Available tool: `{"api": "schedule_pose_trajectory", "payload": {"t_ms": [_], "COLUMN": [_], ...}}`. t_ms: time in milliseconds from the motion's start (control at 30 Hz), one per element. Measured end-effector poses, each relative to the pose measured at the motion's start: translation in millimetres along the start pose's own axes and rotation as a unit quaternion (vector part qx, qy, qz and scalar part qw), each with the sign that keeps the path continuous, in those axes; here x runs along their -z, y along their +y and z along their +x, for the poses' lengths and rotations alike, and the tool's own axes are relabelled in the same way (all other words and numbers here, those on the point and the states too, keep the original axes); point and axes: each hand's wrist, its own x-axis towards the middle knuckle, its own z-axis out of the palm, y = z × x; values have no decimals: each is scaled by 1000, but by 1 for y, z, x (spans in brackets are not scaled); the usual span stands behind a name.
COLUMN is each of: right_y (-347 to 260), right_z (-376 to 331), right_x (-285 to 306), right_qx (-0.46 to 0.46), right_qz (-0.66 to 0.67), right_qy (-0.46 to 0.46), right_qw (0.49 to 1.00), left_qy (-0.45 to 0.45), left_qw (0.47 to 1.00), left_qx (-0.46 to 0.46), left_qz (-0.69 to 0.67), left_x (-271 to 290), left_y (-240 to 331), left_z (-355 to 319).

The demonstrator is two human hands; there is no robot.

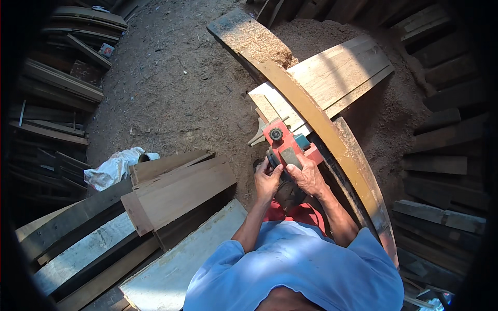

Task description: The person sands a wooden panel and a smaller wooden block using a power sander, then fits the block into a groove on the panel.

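A red electric planer [284, 136] with a round dark knob is held in front of my waist, beside the workbench. My right hand [309, 179] wraps over the rear of its body, thumb lying along the grey-brown panel. My left hand [267, 180] grips the planer's lower left side, fingers bent around a dark part. The planer's underside is hidden from here. Just beyond it, a long yellowish-brown board [316, 116] runs along the bench from upper left to lower right. Pale planks [340, 72] lie crosswise, passing beneath that board.
Wood shavings [259, 45] cover the far end of the bench and pile up behind it. Stacked boards [189, 189] stand on the left, with a white plastic sack [115, 168] by them. More lumber [438, 165] lines the right side. Sawdust litters the dirt ground [171, 88].
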Motion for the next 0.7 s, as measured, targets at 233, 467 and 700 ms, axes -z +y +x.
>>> {"api": "schedule_pose_trajectory", "payload": {"t_ms": [233, 467, 700], "right_y": [5, -16, -33], "right_z": [36, 71, 114], "right_x": [-4, -5, -10], "right_qx": [36, 53, 74], "right_qz": [-15, -15, -27], "right_qy": [13, 1, -9], "right_qw": [999, 998, 997], "left_qy": [14, 2, 5], "left_qw": [999, 999, 995], "left_qx": [-33, -32, -90], "left_qz": [19, 14, -37], "left_x": [7, 18, 28], "left_y": [9, 30, 50], "left_z": [33, 62, 103]}}
